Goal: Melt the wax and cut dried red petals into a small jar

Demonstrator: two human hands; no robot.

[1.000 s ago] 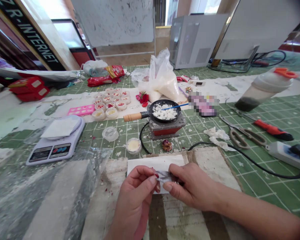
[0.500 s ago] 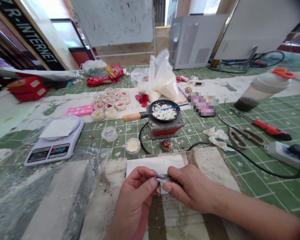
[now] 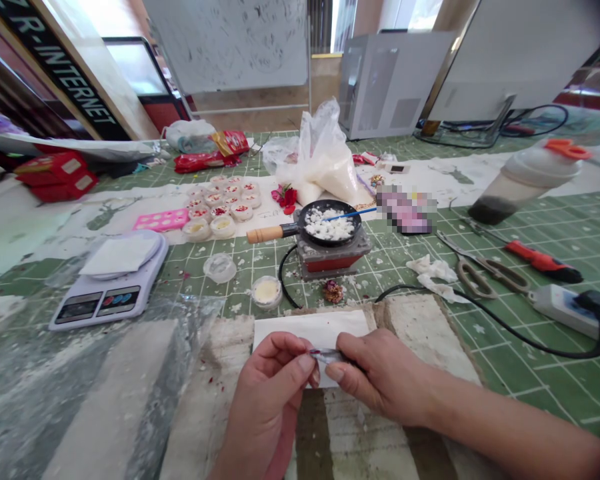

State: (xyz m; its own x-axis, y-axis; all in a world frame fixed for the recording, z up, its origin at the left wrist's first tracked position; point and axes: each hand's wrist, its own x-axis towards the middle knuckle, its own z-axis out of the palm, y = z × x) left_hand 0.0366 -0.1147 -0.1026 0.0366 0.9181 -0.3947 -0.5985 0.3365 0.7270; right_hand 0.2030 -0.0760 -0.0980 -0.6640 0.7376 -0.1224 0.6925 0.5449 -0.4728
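Over a white sheet of paper (image 3: pixel 300 325) on a striped cloth, my two hands meet at a small silvery-grey tool (image 3: pixel 329 356), perhaps small scissors. My right hand (image 3: pixel 380 373) is wrapped round it from the right. Thumb and fingertips of my left hand (image 3: pixel 275 380) pinch a tiny dark red piece at the tool's left end. Just beyond the paper lies a dried red-brown flower (image 3: pixel 333 291). A small round cup of pale wax (image 3: pixel 267 292) is to its left.
A small black pan (image 3: pixel 330 221) of white flakes sits on a hot plate (image 3: pixel 334 257), with its wooden handle pointing left. A scale (image 3: pixel 110 280) stands left. Scissors (image 3: pixel 485 267), a power strip (image 3: pixel 565 307) and a black cable lie right. Several decorated cups (image 3: pixel 223 200) stand behind.
The tool's blades look closer together between my fingers than before. Both hands have stayed almost in the same place.
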